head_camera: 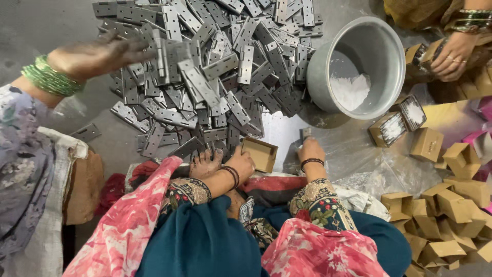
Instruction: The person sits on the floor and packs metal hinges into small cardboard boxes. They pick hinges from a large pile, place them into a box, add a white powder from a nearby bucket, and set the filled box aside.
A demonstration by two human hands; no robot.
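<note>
The small open cardboard box (260, 153) stands on its side at the near edge of the hinge pile, and the left hand (240, 165) holds it, fingers curled around its lower corner. It looks empty, as far as the view shows. Just to the right, the right hand (310, 150) pinches one flat metal hinge (306, 133) between the fingertips, upright above the plastic sheet (359, 154) on the floor. A bare foot (205, 164) rests beside the left hand.

Behind the box lies a big heap of grey metal hinges (210, 72), loose and not yet packed. A metal pot (359, 66) with white powder inside lies tilted at the right of the heap. Further right, many folded brown boxes (441, 215) wait in a pile, and two boxes with white tops (402, 120) lie near the pot. So the packing seems far from finished.

A co-worker's hand with green bangles (97, 54) reaches over the heap from the left, fingers spread. Another person's hand (453, 54) holds a box at the top right.
</note>
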